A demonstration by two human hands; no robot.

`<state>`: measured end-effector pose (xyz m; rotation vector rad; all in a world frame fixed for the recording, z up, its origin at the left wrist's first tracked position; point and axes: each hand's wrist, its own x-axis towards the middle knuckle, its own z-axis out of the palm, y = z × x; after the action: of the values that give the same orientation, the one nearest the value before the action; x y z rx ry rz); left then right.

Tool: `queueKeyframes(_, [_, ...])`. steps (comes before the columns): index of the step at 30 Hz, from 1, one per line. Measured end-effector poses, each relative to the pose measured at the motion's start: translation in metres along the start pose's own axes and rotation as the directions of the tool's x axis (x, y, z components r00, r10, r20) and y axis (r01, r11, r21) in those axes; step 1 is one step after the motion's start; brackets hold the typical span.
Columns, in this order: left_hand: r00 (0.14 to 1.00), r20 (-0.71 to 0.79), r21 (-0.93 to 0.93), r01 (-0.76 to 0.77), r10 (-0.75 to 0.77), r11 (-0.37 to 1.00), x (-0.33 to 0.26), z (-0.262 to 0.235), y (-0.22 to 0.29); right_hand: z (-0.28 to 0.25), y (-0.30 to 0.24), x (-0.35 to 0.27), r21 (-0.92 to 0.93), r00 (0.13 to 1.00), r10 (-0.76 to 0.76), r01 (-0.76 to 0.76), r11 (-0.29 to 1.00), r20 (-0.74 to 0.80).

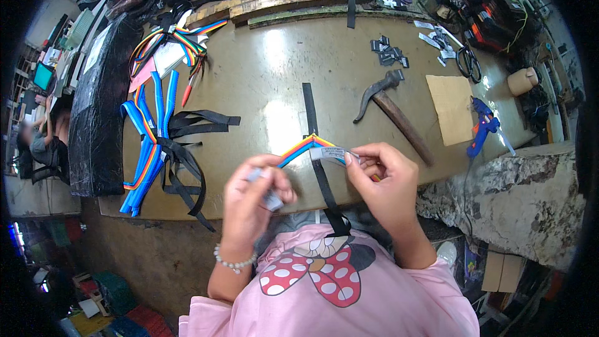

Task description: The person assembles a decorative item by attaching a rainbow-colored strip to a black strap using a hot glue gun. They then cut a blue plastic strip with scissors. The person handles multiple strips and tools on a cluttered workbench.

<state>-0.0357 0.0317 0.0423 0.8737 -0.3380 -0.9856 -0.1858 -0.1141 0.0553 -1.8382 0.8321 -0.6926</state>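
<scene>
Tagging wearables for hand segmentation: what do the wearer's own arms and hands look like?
Left grip: ungloved; a bracelet of pale, round beads circles that wrist. Right grip: ungloved, nothing visible on the wrist. Both arms come out of short, loose pink sleeves, forearms uncovered. No cables seen on either arm. Rings: none I can make out.
</scene>
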Motion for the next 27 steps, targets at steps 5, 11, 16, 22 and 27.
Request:
queueKeyframes(5, [0.967, -0.109, 0.206, 0.249, -0.231, 0.946, -0.001, 0.013, -0.025, 0.011, -0.003, -0.009, 0.112, 0.985, -0.085, 0.069, 0.991, 0.153])
queueKeyframes(11, [0.986, -0.130, 0.474, 0.154, -0.104, 0.867, 0.004, 0.017, -0.027, 0.007, 0.001, -0.012, 0.364, 0.938, 0.127, -0.246, 0.899, 0.321])
queueKeyframes(16, [0.988, -0.153, 0.532, 0.089, -0.008, 0.842, 0.004, 0.018, -0.028, 0.008, 0.010, -0.010, 0.422, 0.951, 0.146, -0.255, 0.870, 0.273])
queueKeyframes(22, [0.990, -0.125, 0.582, 0.023, 0.062, 0.813, 0.003, 0.015, -0.032, 0.011, 0.017, -0.009, 0.518, 0.875, 0.227, -0.443, 0.732, 0.428])
queueKeyframes(27, [0.990, -0.130, 0.595, 0.030, 0.060, 0.803, 0.002, 0.011, -0.034, 0.011, 0.017, -0.009, 0.473, 0.855, 0.248, -0.468, 0.746, 0.455])
